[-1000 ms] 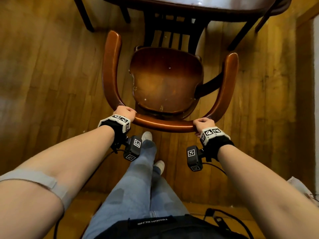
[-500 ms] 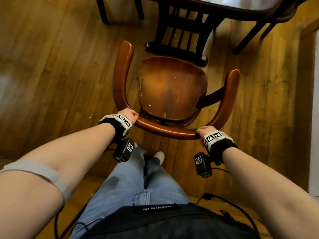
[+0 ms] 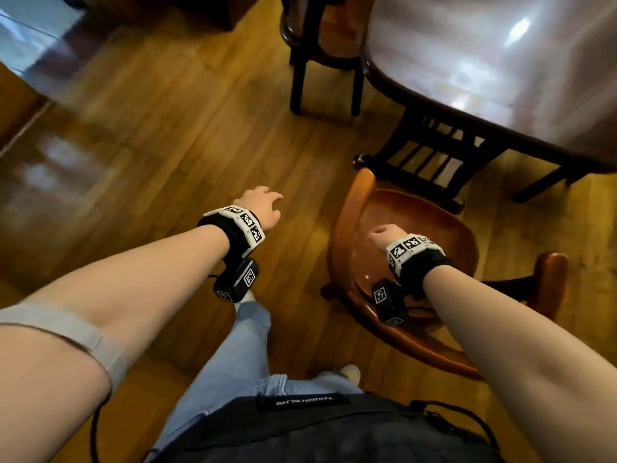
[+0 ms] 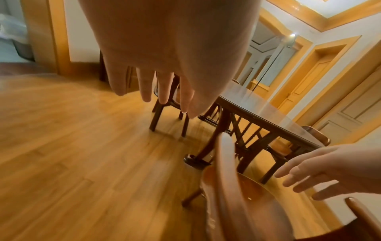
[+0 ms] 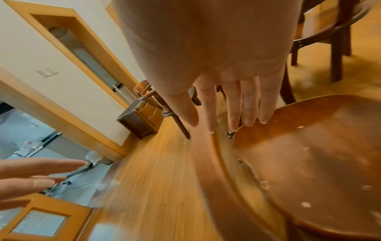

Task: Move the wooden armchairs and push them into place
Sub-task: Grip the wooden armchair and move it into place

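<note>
Standing on a wooden floor [image 3: 140,135], a person in blue jeans [image 3: 240,355] looks down at both forearms stretched forward, each wrist wearing a black band with printed square markers. Left of centre, the left hand [image 3: 263,205] hangs in the air above bare floor, fingers straight and slightly spread, holding nothing; the left wrist view shows its fingers [image 4: 145,86] pointing toward a second armchair [image 3: 320,38] that stands far off, at the left end of the table [image 3: 500,61]. Right of centre stands the near armchair [image 3: 410,235], with a rounded brown seat and a curved rail of lighter wood wrapping its left, near and right sides. Its far edge lies just beside the dark slatted table base [image 3: 430,155], and its seat sits clear of the tabletop's edge. The right hand [image 3: 384,233] hovers over the left part of the seat, fingers loose and extended, touching neither seat nor rail; the right wrist view shows its fingertips [image 5: 233,124] above the seat's far rim. Both hands are apart from the chair. On the right, the glossy dark tabletop reflects pale light, with one dark table leg [image 3: 541,182] angled to the floor beyond the chair's right arm [image 3: 551,272]
</note>
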